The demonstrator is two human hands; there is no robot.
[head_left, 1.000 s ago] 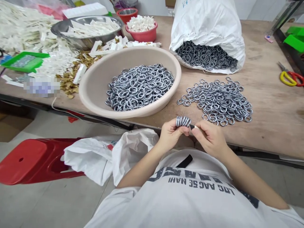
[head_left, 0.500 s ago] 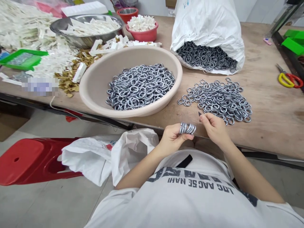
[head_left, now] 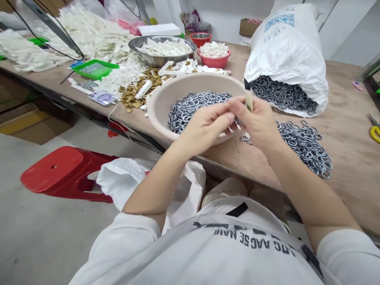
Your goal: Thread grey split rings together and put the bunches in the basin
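- The left hand (head_left: 208, 127) is closed, its fingers curled toward the right hand; whatever they may hold is hidden, so I cannot tell.
- The right hand (head_left: 255, 122) is gripping a pale slender strip (head_left: 248, 101), which stands nearly upright with a dark tip (head_left: 246, 84) above the fingers.
- Both hands sit close together, almost touching, above the near rim of a beige plastic basin (head_left: 192, 81), and the left fingers overlap that rim.
- Metal rings (head_left: 196, 111) lie heaped inside the basin, just beneath the hands.
- The near edge of the wooden table (head_left: 237, 166) runs below the wrists, with the forearms reaching across it.
- A white woven sack (head_left: 286, 51) lies just beyond the right hand, with more rings (head_left: 282, 95) spilling from its mouth.
- A spread of loose rings (head_left: 305, 146) begins beside the right hand and runs toward the right.
- Yellow-handled scissors (head_left: 375, 133) are cut off by the right edge of the view.
- Below the table edge, a white plastic bag (head_left: 148, 182) sits beside a red plastic stool (head_left: 65, 174).
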